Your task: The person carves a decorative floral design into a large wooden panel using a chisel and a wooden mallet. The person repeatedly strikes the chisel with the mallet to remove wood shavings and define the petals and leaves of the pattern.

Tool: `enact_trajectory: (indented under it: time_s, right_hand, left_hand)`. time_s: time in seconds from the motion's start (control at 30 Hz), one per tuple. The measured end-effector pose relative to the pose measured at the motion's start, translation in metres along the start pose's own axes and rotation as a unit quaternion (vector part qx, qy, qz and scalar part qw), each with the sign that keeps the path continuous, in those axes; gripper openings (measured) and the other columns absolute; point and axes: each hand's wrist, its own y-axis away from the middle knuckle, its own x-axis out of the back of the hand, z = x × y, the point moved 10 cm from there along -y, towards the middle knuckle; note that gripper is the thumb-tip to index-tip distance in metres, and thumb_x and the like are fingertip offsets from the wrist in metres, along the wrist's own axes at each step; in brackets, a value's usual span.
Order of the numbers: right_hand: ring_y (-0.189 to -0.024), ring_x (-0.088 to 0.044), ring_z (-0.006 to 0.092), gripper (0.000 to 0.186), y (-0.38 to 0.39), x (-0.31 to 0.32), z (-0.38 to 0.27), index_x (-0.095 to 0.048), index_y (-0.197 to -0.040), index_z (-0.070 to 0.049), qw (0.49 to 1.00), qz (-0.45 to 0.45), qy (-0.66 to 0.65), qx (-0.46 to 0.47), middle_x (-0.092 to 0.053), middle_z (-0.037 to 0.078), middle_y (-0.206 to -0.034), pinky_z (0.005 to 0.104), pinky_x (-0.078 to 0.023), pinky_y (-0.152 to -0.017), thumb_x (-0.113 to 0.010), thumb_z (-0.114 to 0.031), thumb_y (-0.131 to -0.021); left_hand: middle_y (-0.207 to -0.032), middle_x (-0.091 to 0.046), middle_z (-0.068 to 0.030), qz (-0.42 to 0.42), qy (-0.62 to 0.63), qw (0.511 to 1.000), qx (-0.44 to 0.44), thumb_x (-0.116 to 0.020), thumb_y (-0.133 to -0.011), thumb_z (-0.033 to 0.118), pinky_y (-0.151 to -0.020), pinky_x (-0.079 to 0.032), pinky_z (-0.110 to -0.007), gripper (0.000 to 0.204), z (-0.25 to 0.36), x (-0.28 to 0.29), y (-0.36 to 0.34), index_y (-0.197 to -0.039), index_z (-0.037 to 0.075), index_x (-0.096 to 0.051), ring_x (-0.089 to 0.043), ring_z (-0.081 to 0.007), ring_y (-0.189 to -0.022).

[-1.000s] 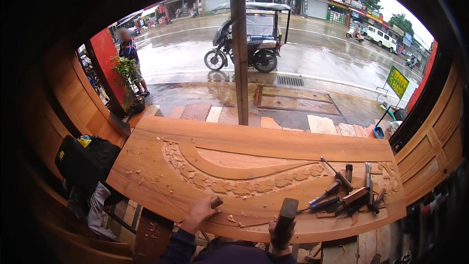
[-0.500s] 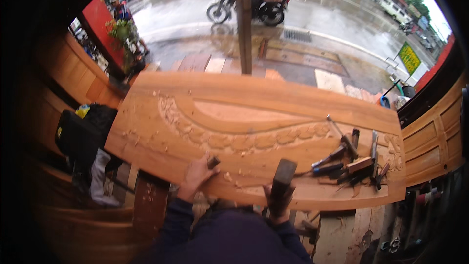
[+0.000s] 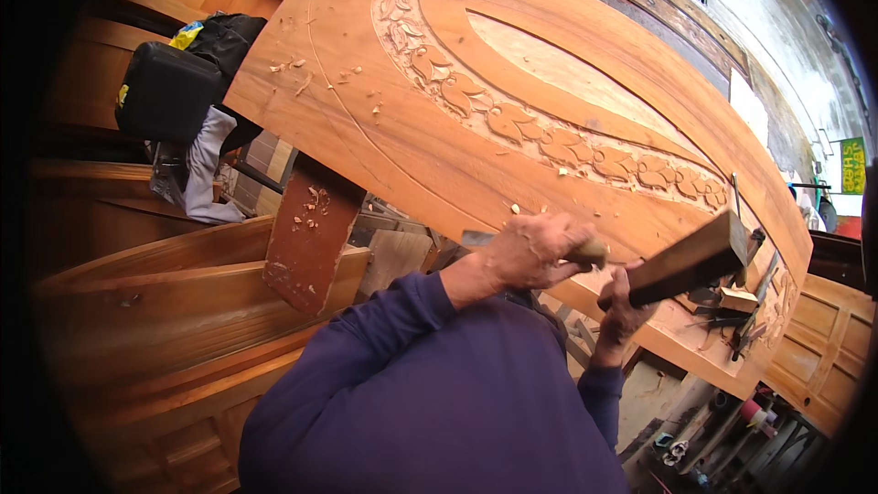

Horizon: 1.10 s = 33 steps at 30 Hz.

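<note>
Head feed, my notes from the remote end. I see the left hand (image 3: 535,247) wrapped round a chisel (image 3: 593,252), the handle butt poking out beyond the fist. The right hand (image 3: 626,311) has its fingers closed round the near end of a wooden mallet (image 3: 686,261).

Key relation: the chisel's long axis runs roughly left to right. Butt faces right, toward the mallet; a grey blade end, which I take to be the same tool's, shows left of the fist. The mallet slants from the right hand to the far right. Butt and mallet sit close, seemingly apart; I cannot judge the depth.

The board (image 3: 439,174) spreads out on the far side of both hands, its carved leaf band (image 3: 558,144) nearer the left hand. A tool pile (image 3: 737,299) sits to the right.

Writing: green sign (image 3: 852,166) at far right, yellow lettering, not copied here. Black case (image 3: 169,91) at left carries a yellow mark too small to read. I find no legible label on chisel or mallet.
</note>
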Motion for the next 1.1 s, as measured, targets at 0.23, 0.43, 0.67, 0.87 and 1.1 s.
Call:
enact_trajectory:
  time_s: [0.23,0.43,0.67,0.87,1.1]
  right_hand:
    - [-0.095,-0.063,0.0192,0.035,0.015,0.020,-0.017,-0.063,-0.114,-0.002,0.998,-0.002,0.046,-0.049,-0.064,0.008,-0.101,0.0339,-0.052,-0.092,-0.081,-0.007,-0.084]
    - [-0.090,-0.063,0.0214,0.034,-0.009,-0.004,-0.035,-0.061,-0.114,0.001,0.997,-0.026,0.068,-0.041,-0.061,0.010,-0.100,0.0373,-0.052,-0.087,-0.075,-0.013,-0.086]
    - [-0.086,-0.063,0.0215,0.041,-0.068,0.034,-0.032,-0.057,-0.118,0.000,0.988,-0.089,0.116,-0.055,-0.060,0.011,-0.104,0.0362,-0.054,-0.081,-0.076,-0.011,-0.083]
    - [-0.085,-0.064,0.0219,0.063,-0.115,0.047,-0.035,-0.050,-0.137,0.001,0.988,-0.101,0.103,-0.046,-0.059,0.013,-0.109,0.0371,-0.057,-0.082,-0.076,-0.003,-0.080]
    - [-0.087,-0.064,0.0220,0.060,-0.138,0.041,-0.035,-0.049,-0.137,0.002,0.984,-0.126,0.113,-0.055,-0.059,0.014,-0.111,0.0392,-0.058,-0.084,-0.073,-0.003,-0.082]
  left_hand:
    - [-0.087,-0.063,-0.0085,-0.014,0.104,0.994,-0.038,-0.084,-0.084,0.046,-0.059,-0.055,-0.041,0.058,-0.008,-0.019,-0.055,-0.128,0.015,-0.061,-0.070,-0.0310,-0.076]
    - [-0.083,-0.063,-0.0073,0.055,0.093,0.992,-0.060,-0.087,-0.076,0.042,-0.058,-0.055,-0.040,0.055,-0.026,-0.036,-0.105,-0.120,0.015,-0.068,-0.070,-0.0272,-0.073]
    - [-0.077,-0.063,-0.0066,0.128,-0.008,0.992,-0.023,-0.090,-0.073,0.041,-0.057,-0.055,-0.040,0.051,-0.058,-0.039,-0.154,-0.115,0.019,-0.070,-0.071,-0.0270,-0.070]
    - [-0.080,-0.068,-0.0103,0.166,-0.049,0.985,-0.001,-0.090,-0.073,0.046,-0.055,-0.057,-0.039,0.052,-0.078,-0.037,-0.168,-0.111,0.016,-0.070,-0.075,-0.0281,-0.069]
    - [-0.079,-0.068,-0.0100,0.184,-0.040,0.982,0.003,-0.090,-0.073,0.046,-0.056,-0.059,-0.039,0.057,-0.084,-0.040,-0.172,-0.117,0.015,-0.071,-0.075,-0.0266,-0.069]
